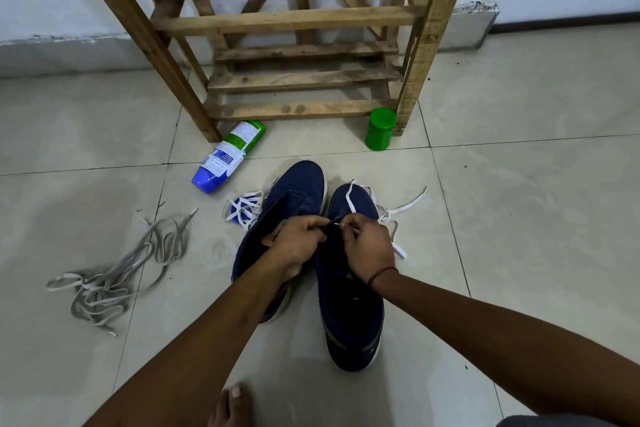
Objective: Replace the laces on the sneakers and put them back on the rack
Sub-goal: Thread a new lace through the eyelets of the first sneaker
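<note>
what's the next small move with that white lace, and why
Probably feed the tip through the eyelet and draw it through. The right hand pinches the white lace by its tip at the lacing edge of the sneaker on the right, the left hand grips that edge, and most of the lace lies loose over the toe.

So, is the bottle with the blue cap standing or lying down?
Lying down: the bottle rests lengthwise on the floor, with its blue cap at the end nearer the camera.

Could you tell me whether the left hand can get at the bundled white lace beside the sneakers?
Probably yes: the bundled white lace lies uncovered on the floor near the left hand, which must first release the sneaker.
</note>
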